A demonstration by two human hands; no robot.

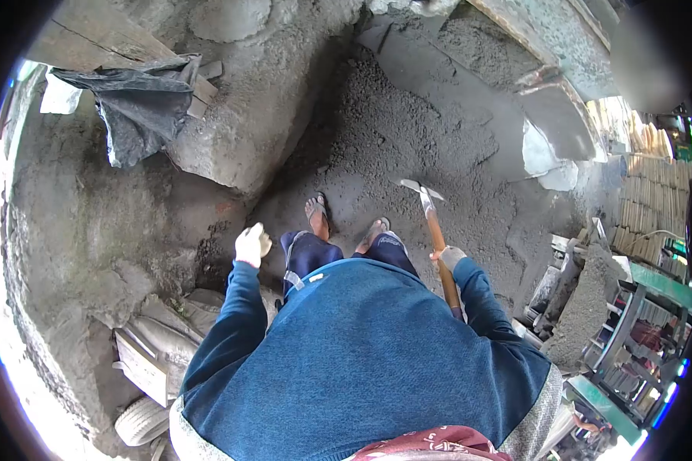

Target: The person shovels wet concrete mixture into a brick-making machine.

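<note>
My right hand (449, 257), in a pale glove, is wrapped round the wooden handle (438, 246) of a digging tool. The tool's metal head (421, 190) rests on or just above the wet grey mix (415, 131) in front of my feet. Away from the tool, my left hand (253, 244) is raised at my left side in a whitish glove. Its fingers look curled in, and nothing shows in them. The lower end of the handle passes beside my right sleeve.
A large concrete block (238, 115) stands at the front left, with a dark plastic sheet (146, 107) hanging near it. A tyre (142, 421) lies at the lower left. At the right are a green metal frame (661, 286) and a grey-coated ledge (584, 307).
</note>
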